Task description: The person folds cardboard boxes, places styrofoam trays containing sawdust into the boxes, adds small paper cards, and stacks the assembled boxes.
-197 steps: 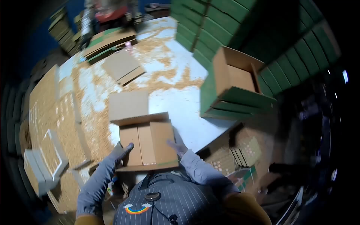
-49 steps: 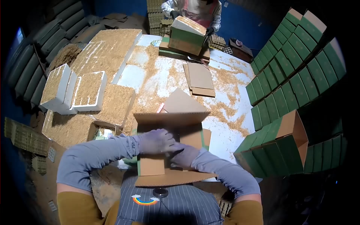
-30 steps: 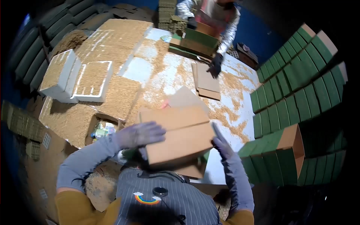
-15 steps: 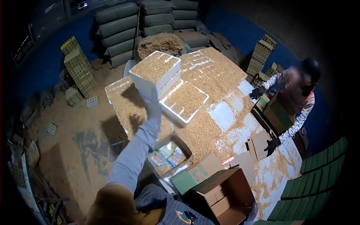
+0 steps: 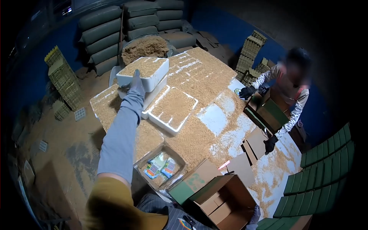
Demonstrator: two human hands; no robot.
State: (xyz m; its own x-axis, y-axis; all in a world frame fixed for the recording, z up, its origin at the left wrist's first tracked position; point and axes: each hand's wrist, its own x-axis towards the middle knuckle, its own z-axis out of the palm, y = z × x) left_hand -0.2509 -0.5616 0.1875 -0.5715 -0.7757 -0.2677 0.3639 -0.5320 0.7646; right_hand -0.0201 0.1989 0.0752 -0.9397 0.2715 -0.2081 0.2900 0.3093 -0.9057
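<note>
My left hand (image 5: 135, 87) grips the near edge of the top white foam tray (image 5: 156, 78), thumb over the rim and fingers at its side. Tan, sawdust-like material fills this tray, which sits over another white tray. An open cardboard box (image 5: 226, 205), green outside and brown inside, is tilted close to my body. At its right wall is my right hand (image 5: 254, 217), partly hidden, its visible part closed against the box. Beside the stack lies a lower filled white tray (image 5: 174, 109).
A small box (image 5: 182, 163) holds printed packets. Across the table (image 5: 215, 119), a co-worker (image 5: 295, 86) in black gloves handles a green box (image 5: 271, 115). Flat cardboard (image 5: 256, 145) lies between us. Green boxes (image 5: 322, 161) stand right; filled sacks (image 5: 101, 36) are stacked behind.
The view has swung left. My left hand has left the cardboard box, reached out to the trays and taken hold of the top one. My right hand remains by the cardboard box, now open upward.
</note>
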